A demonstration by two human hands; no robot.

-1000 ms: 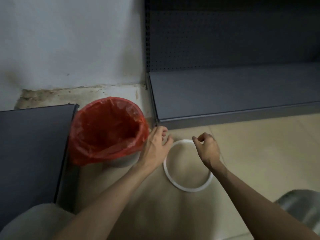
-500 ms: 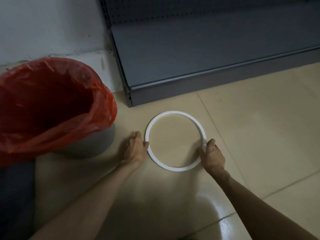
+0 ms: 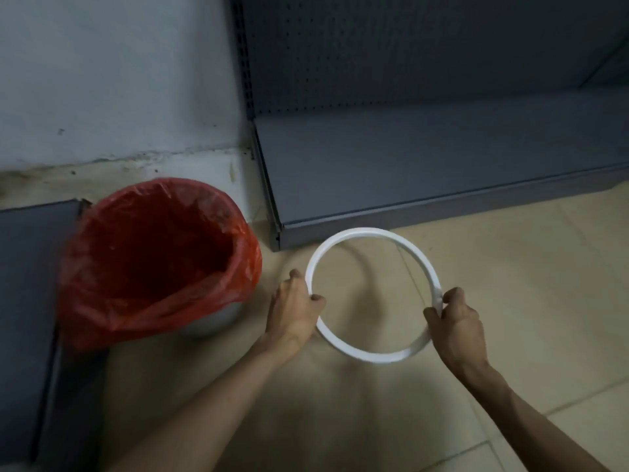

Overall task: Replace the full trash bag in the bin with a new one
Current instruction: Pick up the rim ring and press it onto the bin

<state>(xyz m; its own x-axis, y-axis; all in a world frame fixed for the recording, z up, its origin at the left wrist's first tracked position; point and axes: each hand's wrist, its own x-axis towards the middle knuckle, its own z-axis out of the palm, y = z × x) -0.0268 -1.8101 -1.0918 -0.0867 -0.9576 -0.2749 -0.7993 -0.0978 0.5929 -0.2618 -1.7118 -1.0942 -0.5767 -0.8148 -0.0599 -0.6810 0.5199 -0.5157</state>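
Note:
A red trash bag (image 3: 160,301) lines a pale round bin (image 3: 218,318) at the left; its edge is folded down over the bin's rim and the inside looks dark. To the right of the bin I hold a white plastic ring (image 3: 367,233) lifted off the floor, tilted toward me. My left hand (image 3: 294,310) grips the ring's left side. My right hand (image 3: 454,323) grips its right side. The ring is apart from the bin.
A dark grey shelf unit (image 3: 425,165) with a perforated back panel stands behind, its base on the beige tiled floor (image 3: 510,301). Another dark panel (image 3: 23,301) lies left of the bin. A stained white wall (image 3: 119,80) rises behind the bin.
Both hands closed on the white ring and raised it from the floor. The view shifted, so the bin sits more fully in frame.

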